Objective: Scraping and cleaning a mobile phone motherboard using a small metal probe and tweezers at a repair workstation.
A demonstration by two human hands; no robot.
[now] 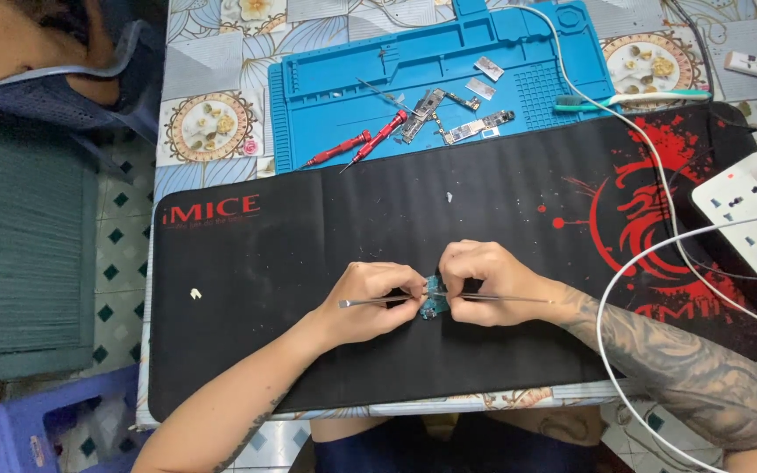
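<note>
My left hand (370, 302) and my right hand (484, 282) meet at the front middle of a black desk mat (308, 254). Between their fingertips sits a small teal circuit board (434, 298), pinched from both sides. A thin metal tool (370, 302), like tweezers, lies across my left hand and points toward the board. Another thin metal tool (519, 300) runs under my right hand toward the wrist. Which fingers grip each tool is partly hidden.
A blue repair mat (326, 96) at the back holds two red screwdrivers (357, 144), circuit boards (449, 118) and small metal parts. A toothbrush (633, 99), a white power strip (751, 223) and white cables (650, 263) lie at the right. Someone sits at the far left (37, 52).
</note>
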